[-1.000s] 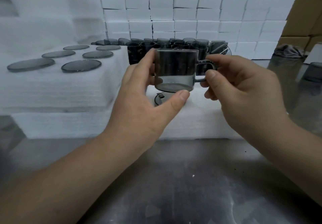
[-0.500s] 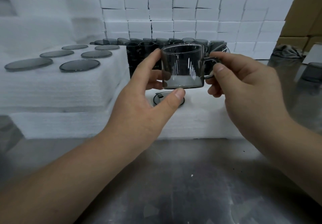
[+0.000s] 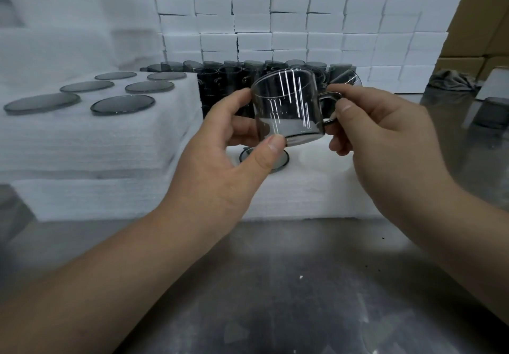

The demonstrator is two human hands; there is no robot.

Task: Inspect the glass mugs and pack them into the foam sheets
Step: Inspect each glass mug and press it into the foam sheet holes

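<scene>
You've got the glass mug (image 3: 289, 106) up in the air btwn both hands, over the low foam stack (image 3: 303, 196) & not touching it. The mug is tipped a bit, w/ its mouth up top and bright light streaks on its side.

Your left hand (image 3: 220, 166) holds the mug's body. The thumb is curled under the front of the base & the fingers go round the far left side. Your right hand (image 3: 385, 133) pinches the handle (image 3: 329, 96) w/ thumb & first finger. Its other fingers are curled loose below. The handle points to your right.

Just under the mug, a dark glass disc (image 3: 283, 163) lies on the low foam stack, partly hidden by your left thumb.

To the left is a taller foam stack (image 3: 82, 144), w/ several dark discs (image 3: 122, 104) lying flat on top.

Behind the mug, a row of dark mugs (image 3: 220, 78) stands packed close together. Behind those is a wall of white boxes (image 3: 275, 23).

At far right are brown cardboard boxes (image 3: 484, 23), w/ a grey cloth (image 3: 454, 79) just below them. One more dark glass (image 3: 493, 111) sits on the surface (image 3: 275, 285) there, too blurry to tell more.

The surface is grey metal & your forearms reach over it.
</scene>
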